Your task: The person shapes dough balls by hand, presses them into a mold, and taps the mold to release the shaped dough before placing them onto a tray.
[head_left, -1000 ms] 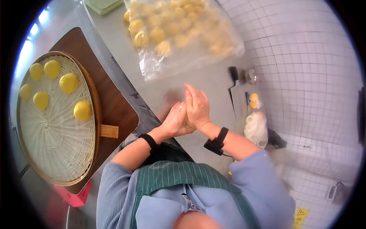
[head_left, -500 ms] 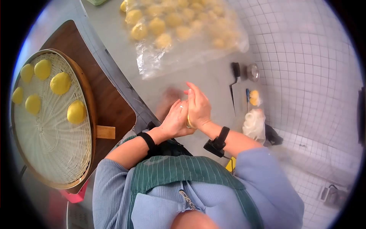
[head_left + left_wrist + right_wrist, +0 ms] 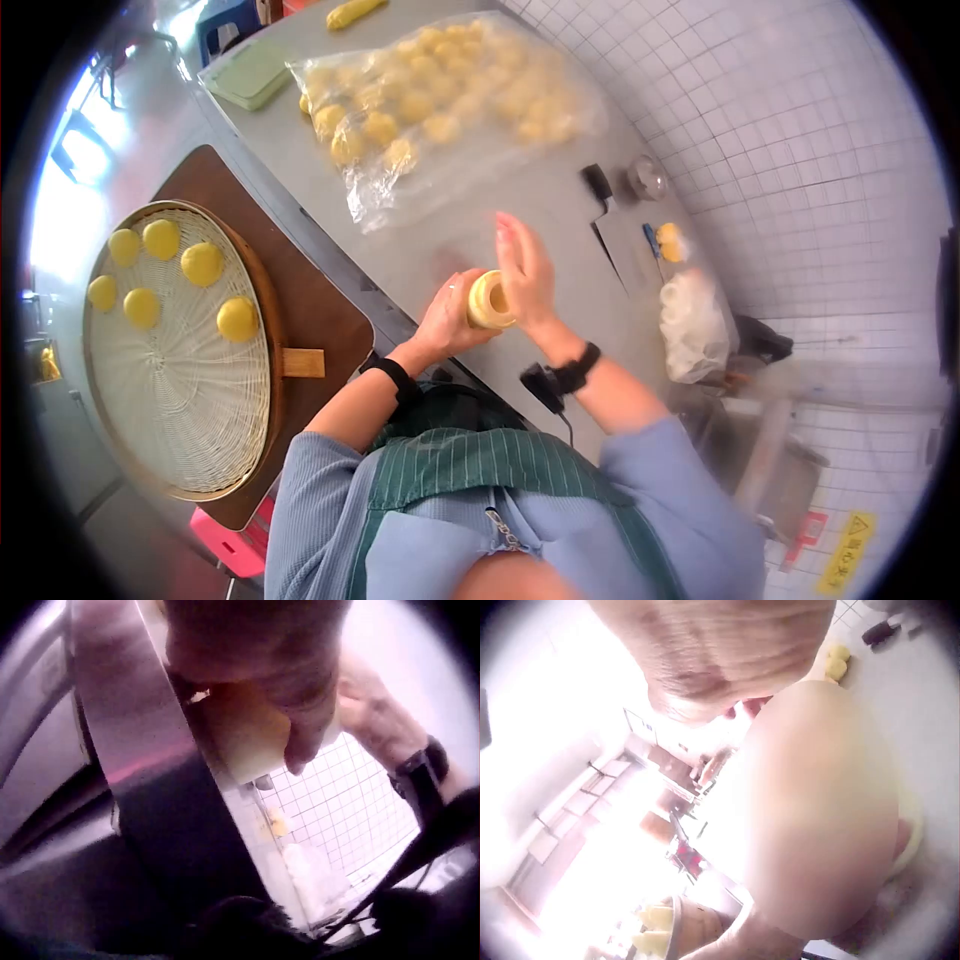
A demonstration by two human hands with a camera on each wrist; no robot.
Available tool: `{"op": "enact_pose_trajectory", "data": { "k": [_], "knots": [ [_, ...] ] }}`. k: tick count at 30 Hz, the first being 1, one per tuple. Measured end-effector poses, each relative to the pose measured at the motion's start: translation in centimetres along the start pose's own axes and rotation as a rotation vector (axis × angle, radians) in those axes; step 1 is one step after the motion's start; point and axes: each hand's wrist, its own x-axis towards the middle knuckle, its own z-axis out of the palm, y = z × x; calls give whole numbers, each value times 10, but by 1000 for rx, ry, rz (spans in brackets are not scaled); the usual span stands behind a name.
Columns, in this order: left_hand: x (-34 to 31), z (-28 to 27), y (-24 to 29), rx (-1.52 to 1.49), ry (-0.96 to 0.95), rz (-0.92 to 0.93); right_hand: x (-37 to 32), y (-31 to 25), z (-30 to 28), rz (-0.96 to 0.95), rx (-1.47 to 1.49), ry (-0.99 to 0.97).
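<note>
Between my hands is a pale yellow dough cup (image 3: 490, 300), hollow, its opening tipped toward the right hand. My left hand (image 3: 448, 315) grips it from the left, fingers behind its outer wall. The right hand (image 3: 528, 275) stands at the opening's right edge with its fingers straight and held up. In the left wrist view, the dough wall (image 3: 251, 735) appears below the curled left fingers (image 3: 304, 735). The right wrist view has a large blurred hand shape in front, covering most of the dough.
Left of me, a round woven tray (image 3: 175, 400) bears several yellow dough balls (image 3: 202, 264). More dough balls lie under clear plastic (image 3: 440, 110) at the counter's far end. To the right are a cleaver (image 3: 607, 240), a glass jar (image 3: 647, 178) and a white bag (image 3: 692, 325) along the tiled wall.
My hands have parted a little. The dough, mostly hidden between the palms before, now shows its hollow opening. The head view has shifted, bringing more of the far counter into sight.
</note>
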Motion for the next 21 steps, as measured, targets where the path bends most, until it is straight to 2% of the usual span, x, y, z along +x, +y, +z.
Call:
{"op": "enact_pose_trajectory", "data": {
  "k": [2, 3, 5, 6, 8, 9, 10, 11, 12, 14, 16, 18, 19, 20, 21],
  "knots": [
    [0, 2, 7, 51, 17, -6, -14, 1, -38, -390, -272, -104],
    [2, 4, 10, 76, 46, -18, -24, 0, -48, -394, -260, -87],
    [4, 8, 12, 85, 35, -42, -44, 1, -61, -541, -435, -300],
    [4, 8, 15, 82, 32, -84, -51, 6, -61, -547, -419, -293],
    [3, 4, 22, 156, 10, -108, -57, 19, -56, -395, -329, -255],
    [2, 1, 30, 211, -20, -137, -58, 22, -55, -398, -301, -255],
    [8, -5, 47, 241, -17, -149, -58, 26, -56, -297, -168, -263],
    [16, -12, 65, 225, -108, -225, -57, 28, -54, -204, -28, -282],
    [20, -18, 77, 218, -179, -317, -56, 30, -56, -212, -27, -276],
    [7, -17, 63, 408, -81, -176, -55, 33, -53, -251, 14, -257],
    [1, -14, 64, 558, -41, -179, -56, 34, -49, -286, 78, -258],
    [0, -18, 76, 594, -20, -186, -58, 34, -50, -225, 39, -220],
    [2, -20, 81, 613, -96, -286, -57, 37, -48, -233, 55, -225],
    [3, -20, 84, 622, -179, -389, -56, 41, -46, -137, 99, -232],
    [1, -20, 87, 625, -181, -393, -56, 44, -47, -38, 137, -234]
  ]
}}
